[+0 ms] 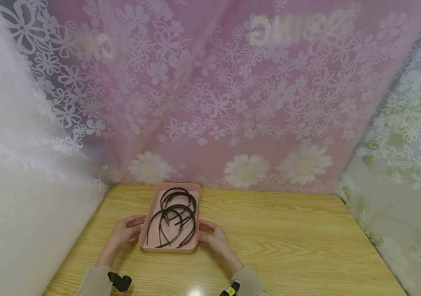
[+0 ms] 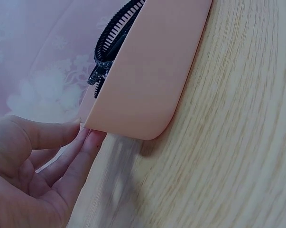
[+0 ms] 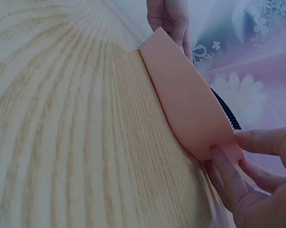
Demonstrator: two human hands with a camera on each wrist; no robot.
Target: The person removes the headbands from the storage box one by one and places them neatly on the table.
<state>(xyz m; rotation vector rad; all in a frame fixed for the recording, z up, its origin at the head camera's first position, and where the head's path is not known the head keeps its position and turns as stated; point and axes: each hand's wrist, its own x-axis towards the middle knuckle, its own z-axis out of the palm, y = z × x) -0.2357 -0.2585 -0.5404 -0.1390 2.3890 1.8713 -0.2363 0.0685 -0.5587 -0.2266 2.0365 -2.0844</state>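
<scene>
In the head view, a shallow pink tray (image 1: 170, 249) stands on the wooden table, left of the middle. Inside it lie several black toothed headbands (image 1: 177, 206), overlapping one another. My left hand (image 1: 123, 230) is at the tray's left side, its thumb and fingertips touching the outer wall near the rim. On the opposite side, my right hand (image 1: 216, 240) rests its extended fingers and thumb against the outer wall. Glittery dark trim (image 2: 100, 70) shows on a headband in the left wrist view. The tray hides most headbands from both wrist cameras.
The wood-grain table (image 1: 281, 238) extends to the right of the tray. A pink flowered curtain (image 1: 203, 102) hangs behind the table's back edge. Pale sheets (image 1: 21, 185) hang on the left and flowered ones (image 1: 410, 164) on the right.
</scene>
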